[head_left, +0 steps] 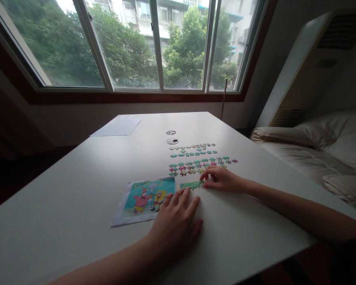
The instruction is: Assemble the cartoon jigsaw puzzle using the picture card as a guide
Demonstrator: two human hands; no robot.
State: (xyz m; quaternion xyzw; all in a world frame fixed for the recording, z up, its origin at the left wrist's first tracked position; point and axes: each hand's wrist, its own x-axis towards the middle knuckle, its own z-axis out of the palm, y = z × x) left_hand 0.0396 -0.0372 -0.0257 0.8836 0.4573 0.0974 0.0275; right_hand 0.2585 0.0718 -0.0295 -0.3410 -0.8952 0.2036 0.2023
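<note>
My left hand (176,221) lies flat on the white table (77,190), fingers stretched out, its fingertips at the lower right corner of a cartoon picture sheet (145,200). My right hand (221,179) rests further right, fingers curled, pinching the right end of a short joined strip of green puzzle pieces (191,185) that lies on the table. Just beyond that hand, several loose puzzle pieces (200,160) in green, pink and yellow are spread in rows.
Two small round objects (172,137) sit behind the pieces, and a sheet of paper (117,127) lies at the table's far left. A padded sofa (323,150) stands to the right, a wide window (154,43) behind the table.
</note>
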